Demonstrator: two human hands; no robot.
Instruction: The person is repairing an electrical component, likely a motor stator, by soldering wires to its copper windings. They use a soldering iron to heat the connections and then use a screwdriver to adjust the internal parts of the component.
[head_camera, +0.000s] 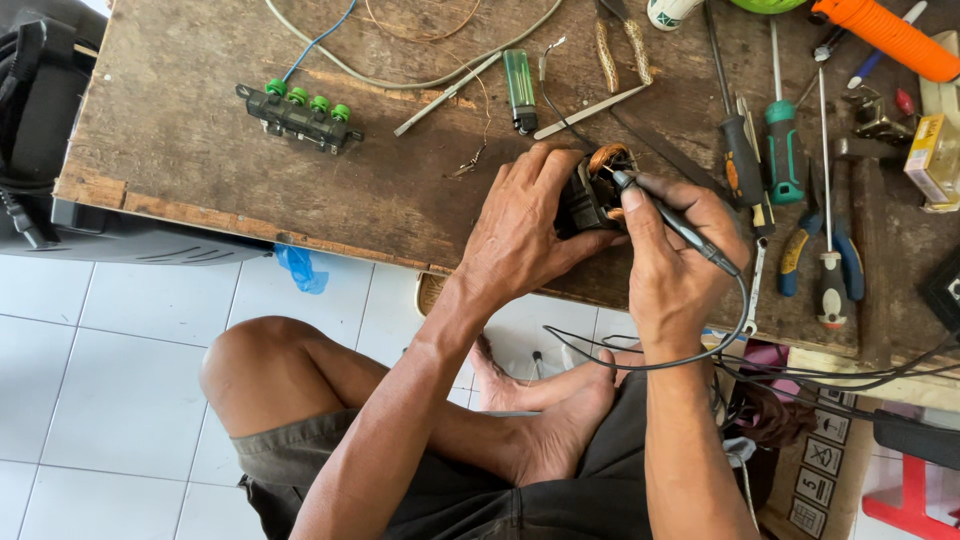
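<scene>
Left hand (520, 225) is gripping the motor (592, 190) at the bench (200, 170) edge; right hand (675, 255) is pinching a probe (668, 212), long axis slanting up-left, tip touching the copper winding (606, 157).

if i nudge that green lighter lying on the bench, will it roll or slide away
Probably slides rather than rolls: the green lighter looks flat-sided and lies lengthwise on the rough wooden bench. It seems light for its size, so a small push may skid or spin it. The thin metal strip beside its lower end could stop it.
</scene>
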